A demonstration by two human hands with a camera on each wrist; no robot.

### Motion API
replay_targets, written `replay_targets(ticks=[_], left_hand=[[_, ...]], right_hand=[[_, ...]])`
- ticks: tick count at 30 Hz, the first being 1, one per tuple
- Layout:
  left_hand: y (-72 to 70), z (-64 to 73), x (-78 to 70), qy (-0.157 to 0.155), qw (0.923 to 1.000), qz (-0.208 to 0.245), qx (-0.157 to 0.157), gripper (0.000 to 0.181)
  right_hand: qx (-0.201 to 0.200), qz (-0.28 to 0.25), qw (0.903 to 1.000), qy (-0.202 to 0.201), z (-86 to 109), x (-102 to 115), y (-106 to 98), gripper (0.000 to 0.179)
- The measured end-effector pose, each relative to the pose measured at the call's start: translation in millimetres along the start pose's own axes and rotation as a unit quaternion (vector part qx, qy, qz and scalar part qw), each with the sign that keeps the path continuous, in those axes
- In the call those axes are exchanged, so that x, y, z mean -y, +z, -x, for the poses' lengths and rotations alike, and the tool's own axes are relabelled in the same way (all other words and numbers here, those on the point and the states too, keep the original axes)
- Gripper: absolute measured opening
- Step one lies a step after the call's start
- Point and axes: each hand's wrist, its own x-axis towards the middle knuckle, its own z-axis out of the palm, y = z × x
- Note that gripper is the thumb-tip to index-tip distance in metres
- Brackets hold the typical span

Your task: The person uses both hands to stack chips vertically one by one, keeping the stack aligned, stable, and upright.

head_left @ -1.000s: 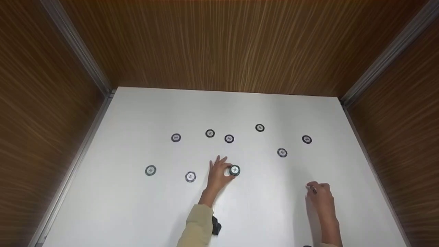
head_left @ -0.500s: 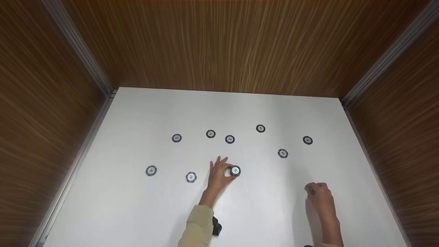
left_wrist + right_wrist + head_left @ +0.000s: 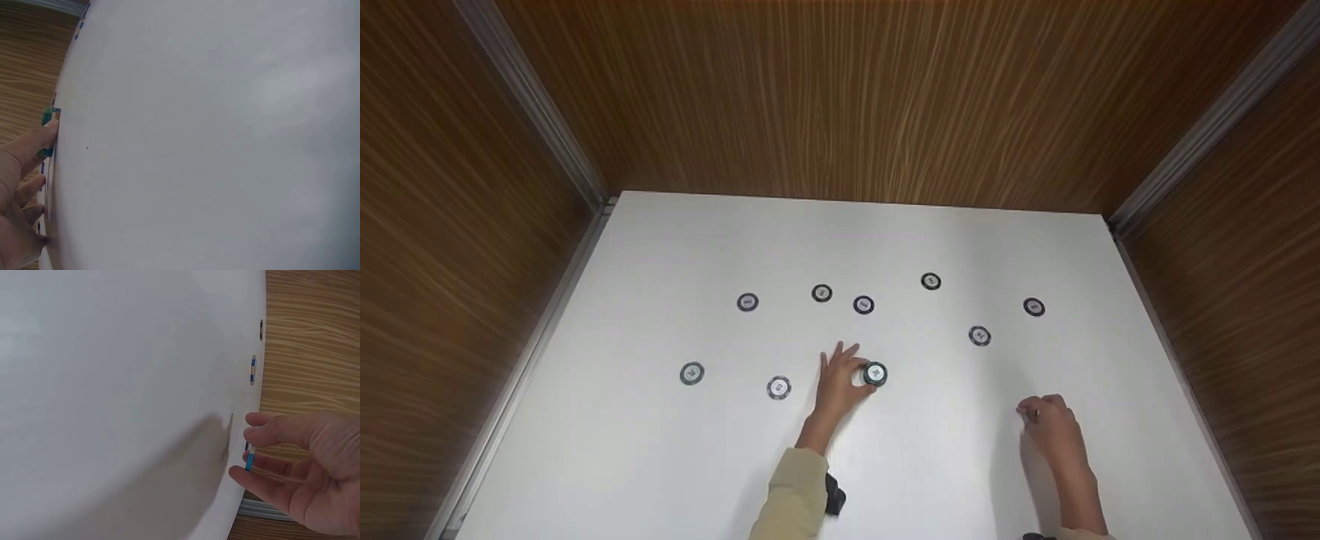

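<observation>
My left hand (image 3: 835, 384) rests on the white table and grips a small stack of green-edged poker chips (image 3: 875, 373) between thumb and index finger, its other fingers spread. The left wrist view shows the stack's green side (image 3: 47, 117) between the fingers. At the right, my right hand (image 3: 1057, 435) pinches a poker chip (image 3: 250, 459) with a blue and white edge, held on edge just above the tabletop. Most of that chip is hidden by the fingers in the head view. The nearest loose chip to the left hand is a grey-edged one (image 3: 779, 388).
Several single chips lie flat and apart, among them a green-edged chip (image 3: 692, 373) at the left, a dark chip (image 3: 864, 304) beyond the left hand and another chip (image 3: 979, 335) ahead of the right. Brown wood-grain panels (image 3: 840, 97) wall the table (image 3: 660, 465) at the back and sides.
My right hand has moved a little to the left with its chip, which has turned in the fingers. My left hand stays in place on the stack.
</observation>
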Motion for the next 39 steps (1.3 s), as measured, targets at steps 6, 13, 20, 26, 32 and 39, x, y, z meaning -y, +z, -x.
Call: replay_targets(ticks=[6,13,20,26,32,39], left_hand=[[1.1,0.1,1.3,0.018,0.9997,-0.008,-0.012,0.038],[0.6,-0.5,0.5,0.001,1.0000,-0.002,0.000,0.039],[0.8,-0.8,1.2,0.006,1.0000,-0.006,-0.003,0.038],[1.2,-1.6,0.3,-0.006,1.0000,-0.001,0.003,0.038],[1.2,-1.0,-0.4,-0.001,1.0000,-0.001,-0.001,0.039],[0.0,-0.4,-1.2,0.008,0.9999,0.000,-0.010,0.039]], right_hand=[[0.004,0.003,0.9999,-0.013,-3.2,6,2,0.020],[-0.002,0.001,0.9997,-0.025,-9.7,17,6,0.021],[0.009,-0.001,0.9996,-0.026,-15.6,32,14,0.022],[0.021,0.003,0.9988,-0.045,-20.0,45,20,0.024],[0.009,0.006,0.9960,-0.089,-23.5,55,28,0.024],[0.002,0.018,0.9925,-0.121,-28.5,71,35,0.026]])
